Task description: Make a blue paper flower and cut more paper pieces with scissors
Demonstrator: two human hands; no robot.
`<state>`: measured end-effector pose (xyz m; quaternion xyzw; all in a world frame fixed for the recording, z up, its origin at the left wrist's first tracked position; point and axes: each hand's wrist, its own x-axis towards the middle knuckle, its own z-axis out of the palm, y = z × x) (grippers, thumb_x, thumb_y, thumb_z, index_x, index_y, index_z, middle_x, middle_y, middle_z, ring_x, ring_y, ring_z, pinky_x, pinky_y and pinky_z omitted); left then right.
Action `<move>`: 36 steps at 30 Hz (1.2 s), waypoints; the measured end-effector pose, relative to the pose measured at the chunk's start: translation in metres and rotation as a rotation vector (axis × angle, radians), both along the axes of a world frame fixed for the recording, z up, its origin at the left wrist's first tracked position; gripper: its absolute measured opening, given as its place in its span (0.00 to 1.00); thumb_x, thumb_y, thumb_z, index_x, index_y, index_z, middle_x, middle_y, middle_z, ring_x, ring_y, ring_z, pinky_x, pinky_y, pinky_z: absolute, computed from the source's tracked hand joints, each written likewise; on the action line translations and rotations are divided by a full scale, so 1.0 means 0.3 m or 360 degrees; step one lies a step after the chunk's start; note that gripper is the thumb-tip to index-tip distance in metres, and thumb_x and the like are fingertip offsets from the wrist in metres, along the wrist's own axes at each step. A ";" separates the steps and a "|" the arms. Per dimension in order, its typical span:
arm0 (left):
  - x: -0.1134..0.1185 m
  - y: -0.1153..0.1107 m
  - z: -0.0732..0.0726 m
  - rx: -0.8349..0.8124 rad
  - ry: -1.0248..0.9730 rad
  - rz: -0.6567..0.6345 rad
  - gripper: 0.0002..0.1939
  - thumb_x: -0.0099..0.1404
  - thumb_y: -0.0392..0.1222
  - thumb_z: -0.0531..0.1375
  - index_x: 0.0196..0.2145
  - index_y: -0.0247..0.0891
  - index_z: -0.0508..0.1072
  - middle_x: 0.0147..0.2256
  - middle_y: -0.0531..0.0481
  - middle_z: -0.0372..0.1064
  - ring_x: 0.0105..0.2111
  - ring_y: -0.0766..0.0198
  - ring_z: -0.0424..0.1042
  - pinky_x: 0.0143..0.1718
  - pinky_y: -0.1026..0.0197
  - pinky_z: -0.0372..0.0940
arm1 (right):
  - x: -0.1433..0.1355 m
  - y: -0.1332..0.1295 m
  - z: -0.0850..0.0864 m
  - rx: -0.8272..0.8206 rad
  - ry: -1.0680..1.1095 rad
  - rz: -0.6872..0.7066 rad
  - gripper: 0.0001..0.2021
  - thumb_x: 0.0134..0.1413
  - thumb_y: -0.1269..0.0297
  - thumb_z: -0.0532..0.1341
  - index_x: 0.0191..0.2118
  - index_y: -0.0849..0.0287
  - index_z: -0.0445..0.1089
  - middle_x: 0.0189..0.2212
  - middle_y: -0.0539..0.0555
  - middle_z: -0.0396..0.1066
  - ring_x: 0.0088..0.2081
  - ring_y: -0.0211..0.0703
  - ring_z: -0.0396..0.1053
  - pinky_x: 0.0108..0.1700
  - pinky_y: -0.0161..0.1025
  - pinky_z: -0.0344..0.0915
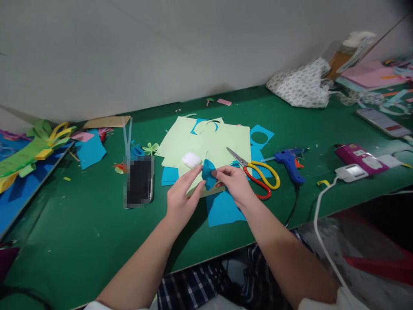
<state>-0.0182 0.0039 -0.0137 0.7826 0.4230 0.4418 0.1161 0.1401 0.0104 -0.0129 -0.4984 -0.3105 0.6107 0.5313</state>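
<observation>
A small curved piece of blue paper (209, 175) is held up between my two hands, above a stack of pale green paper sheets (206, 146). My right hand (232, 183) pinches its right side between thumb and fingers. On its left edge, the thumb and fingertips of my left hand (183, 196) hold it. Just beyond my left fingers lies a white rounded case (191, 159). Scissors with one yellow and one red handle (247, 165) lie partly open beside my right hand. Blue paper sheets (222, 211) stick out below my hands.
A blue glue gun (292, 165) and a magenta device (361, 157) lie to the right. A dark phone (139, 181) lies on the left, near a light green paper flower (151, 148). A patterned cloth bag (300, 84) and a bottle (350, 54) stand at the back right.
</observation>
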 end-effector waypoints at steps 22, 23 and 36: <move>-0.002 0.007 0.020 -0.0120 0.0152 -0.0111 0.19 0.62 0.36 0.57 0.52 0.42 0.67 0.52 0.46 0.67 0.50 0.60 0.67 0.52 0.57 0.64 | 0.005 -0.004 0.001 0.0222 -0.0158 0.0067 0.05 0.39 0.63 0.66 0.25 0.59 0.73 0.19 0.46 0.69 0.22 0.33 0.64 0.28 0.33 0.64; -0.002 0.007 0.019 -0.0112 0.0150 -0.0115 0.20 0.62 0.36 0.57 0.53 0.42 0.67 0.52 0.46 0.66 0.50 0.59 0.67 0.52 0.56 0.64 | 0.005 -0.004 0.001 0.0200 -0.0124 0.0037 0.06 0.39 0.63 0.66 0.25 0.59 0.73 0.20 0.46 0.69 0.23 0.33 0.65 0.28 0.33 0.65; -0.015 0.014 0.019 -0.0137 0.0118 -0.0130 0.18 0.63 0.38 0.56 0.51 0.43 0.68 0.50 0.47 0.69 0.50 0.59 0.68 0.52 0.55 0.64 | 0.013 0.004 0.004 -0.0015 0.0169 -0.0033 0.14 0.29 0.57 0.71 0.24 0.60 0.73 0.18 0.47 0.69 0.21 0.34 0.65 0.25 0.32 0.66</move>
